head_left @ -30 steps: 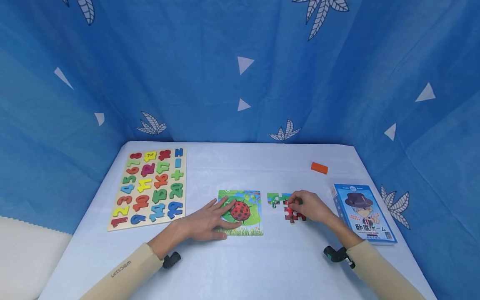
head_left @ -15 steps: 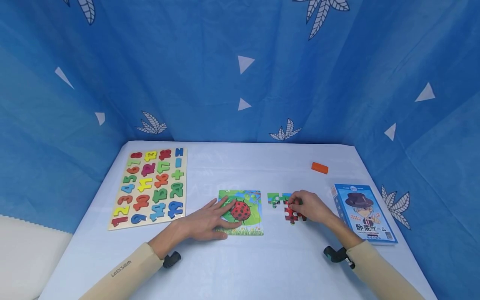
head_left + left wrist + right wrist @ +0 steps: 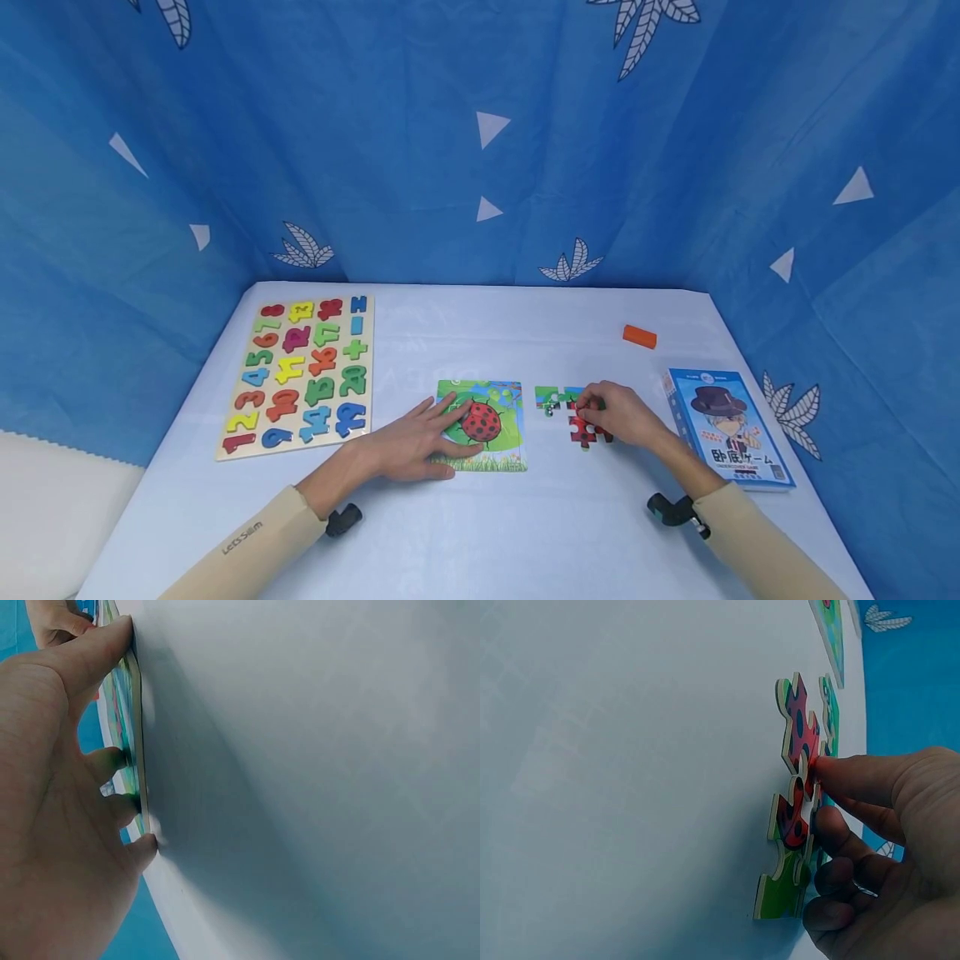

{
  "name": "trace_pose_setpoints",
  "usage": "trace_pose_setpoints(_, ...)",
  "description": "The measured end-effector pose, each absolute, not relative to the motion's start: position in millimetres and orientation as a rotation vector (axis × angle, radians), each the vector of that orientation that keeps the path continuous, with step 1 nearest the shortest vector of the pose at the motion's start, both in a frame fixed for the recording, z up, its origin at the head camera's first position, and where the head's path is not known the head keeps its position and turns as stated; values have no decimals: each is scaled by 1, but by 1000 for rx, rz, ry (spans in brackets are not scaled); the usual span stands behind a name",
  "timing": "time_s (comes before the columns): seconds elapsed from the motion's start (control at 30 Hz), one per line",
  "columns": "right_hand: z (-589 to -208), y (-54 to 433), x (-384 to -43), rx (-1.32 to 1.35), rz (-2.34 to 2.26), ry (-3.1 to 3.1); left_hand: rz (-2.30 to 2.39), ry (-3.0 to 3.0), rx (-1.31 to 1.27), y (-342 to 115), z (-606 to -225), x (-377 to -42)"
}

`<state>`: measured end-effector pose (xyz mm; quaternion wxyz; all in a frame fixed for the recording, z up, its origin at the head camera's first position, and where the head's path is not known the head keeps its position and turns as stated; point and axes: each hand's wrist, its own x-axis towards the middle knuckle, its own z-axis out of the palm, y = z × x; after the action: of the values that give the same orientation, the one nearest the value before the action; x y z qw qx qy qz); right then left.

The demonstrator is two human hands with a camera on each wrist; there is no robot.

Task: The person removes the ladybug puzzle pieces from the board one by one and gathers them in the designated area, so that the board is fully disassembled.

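Observation:
My left hand (image 3: 408,442) lies with spread fingers on the left part of a square ladybug picture board (image 3: 504,450). In the left wrist view, thumb and fingertips rest along the edge of this board (image 3: 139,742). To its right is a partly joined ladybug jigsaw on the table. Bent over that jigsaw, my right hand (image 3: 618,412) pinches a jigsaw piece between thumb and index finger, mostly hidden by the fingers. Close by are a red spotted piece (image 3: 799,727) and a green piece (image 3: 780,892) in the right wrist view. A green corner piece (image 3: 546,395) shows at the jigsaw's upper left.
On the left lies a wooden number board (image 3: 232,392) with coloured numerals. A blue game box (image 3: 738,442) is beside my right forearm, and an orange block (image 3: 640,336) sits farther back. Blue curtains (image 3: 420,167) stand behind the white table (image 3: 480,533).

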<state>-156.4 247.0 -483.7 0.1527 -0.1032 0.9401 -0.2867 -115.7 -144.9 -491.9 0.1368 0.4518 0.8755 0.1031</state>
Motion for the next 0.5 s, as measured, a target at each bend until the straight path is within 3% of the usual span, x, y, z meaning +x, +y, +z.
trace_pose_setpoints(0.5,-485,249,-157,-326,-860,2700,351,2563,1313,-145,-491,-113)
